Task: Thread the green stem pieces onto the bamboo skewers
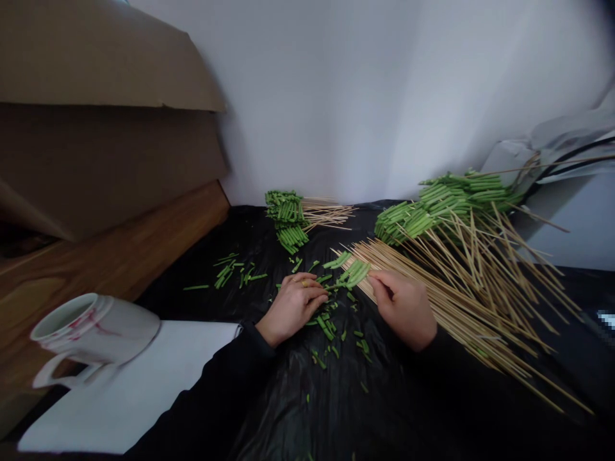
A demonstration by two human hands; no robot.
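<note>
My right hand (403, 307) is closed in a pinch at the end of a skewer that carries a short row of green bean pieces (354, 273). My left hand (294, 307), with a ring on one finger, has its fingers bent together over loose cut green pieces (327, 325) on the black plastic sheet (298, 410); what its fingertips hold is hidden. Bare wooden skewers (456, 314) lie in a long bundle beside and beyond my right hand. Behind them is a large pile of filled green skewers (446, 202), and a smaller pile (286, 214) sits at the back middle.
A white mug (115, 330) with red marks stands on white paper (139, 397) at the left. A cardboard box (110, 141) rests on a wooden surface (144, 237). A pale wall (327, 96) rises behind, with plastic bags (571, 137) at the right.
</note>
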